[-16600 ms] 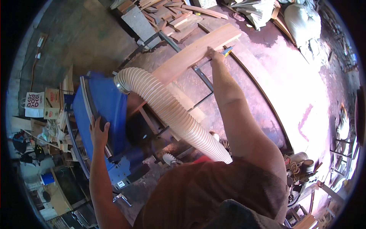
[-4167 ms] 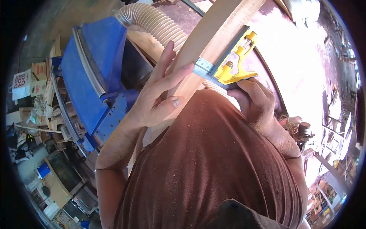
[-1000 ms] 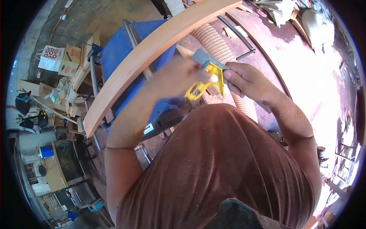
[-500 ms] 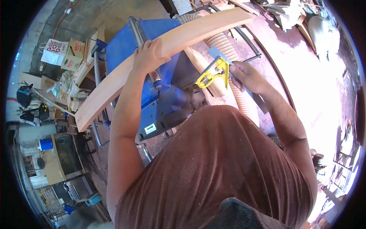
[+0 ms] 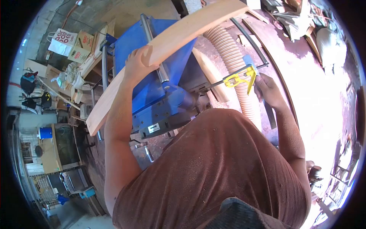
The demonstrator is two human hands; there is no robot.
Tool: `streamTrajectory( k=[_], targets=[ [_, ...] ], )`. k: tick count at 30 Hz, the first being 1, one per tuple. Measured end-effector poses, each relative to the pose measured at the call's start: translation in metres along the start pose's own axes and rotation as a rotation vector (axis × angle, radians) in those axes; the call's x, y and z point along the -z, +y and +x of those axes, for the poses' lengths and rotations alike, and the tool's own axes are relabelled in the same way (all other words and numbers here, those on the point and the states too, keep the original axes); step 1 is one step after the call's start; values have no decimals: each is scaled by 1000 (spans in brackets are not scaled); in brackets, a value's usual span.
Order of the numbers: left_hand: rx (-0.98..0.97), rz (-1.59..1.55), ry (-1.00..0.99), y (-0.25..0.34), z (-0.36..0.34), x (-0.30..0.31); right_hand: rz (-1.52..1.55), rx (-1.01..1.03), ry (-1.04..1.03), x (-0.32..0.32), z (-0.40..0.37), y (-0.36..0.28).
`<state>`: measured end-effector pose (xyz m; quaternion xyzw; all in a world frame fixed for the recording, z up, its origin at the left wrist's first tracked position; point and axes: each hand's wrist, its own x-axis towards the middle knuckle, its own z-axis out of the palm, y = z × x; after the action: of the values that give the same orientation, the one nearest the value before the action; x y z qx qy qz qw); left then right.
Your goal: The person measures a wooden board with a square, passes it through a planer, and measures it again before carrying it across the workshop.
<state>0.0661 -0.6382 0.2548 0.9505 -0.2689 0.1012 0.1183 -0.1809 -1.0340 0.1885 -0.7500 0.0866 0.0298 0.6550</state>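
Observation:
My left hand grips a long curved wooden board, its fingers over the far edge and the thumb on the near side. The board slants across a blue machine with a metal roller. To the right, my right hand is closed on a yellow combination square, which has a dark metal blade. The square is apart from the board, in front of a ribbed hose.
Another piece of wood lies beside the machine, near the hose. Cardboard boxes and a white paper bag stand at the upper left. Metal rails extend to the right of the machine. Scrap material lies at the upper right.
The square and my right hand have moved right and slightly down, and the square has turned. The board appears shifted up at its right end, with my left hand still on it.

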Motion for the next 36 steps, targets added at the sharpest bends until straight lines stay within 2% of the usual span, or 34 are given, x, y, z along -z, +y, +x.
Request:
streamTrajectory(
  k=[4, 9, 13, 15, 20, 25, 36],
  targets=[
    [38, -15, 86, -30, -10, 15, -34, -33, 19, -3, 9, 2],
    [277, 71, 19, -57, -3, 27, -65, 11, -31, -21, 13, -16],
    [330, 149, 72, -68, 1, 24, -44, 47, -69, -25, 18, -20],
    [419, 215, 17, -65, -1, 26, -39, 49, -78, -27, 18, -21],
    [435, 196, -43, -84, -3, 19, -20, -7, -57, -31, 14, -28],
    [476, 164, -95, -99, -4, 15, -18, 35, -61, -33, 15, -28],
    [413, 248, 0, -105, -10, 6, -3, 50, -95, -43, 11, -41]
  ],
)
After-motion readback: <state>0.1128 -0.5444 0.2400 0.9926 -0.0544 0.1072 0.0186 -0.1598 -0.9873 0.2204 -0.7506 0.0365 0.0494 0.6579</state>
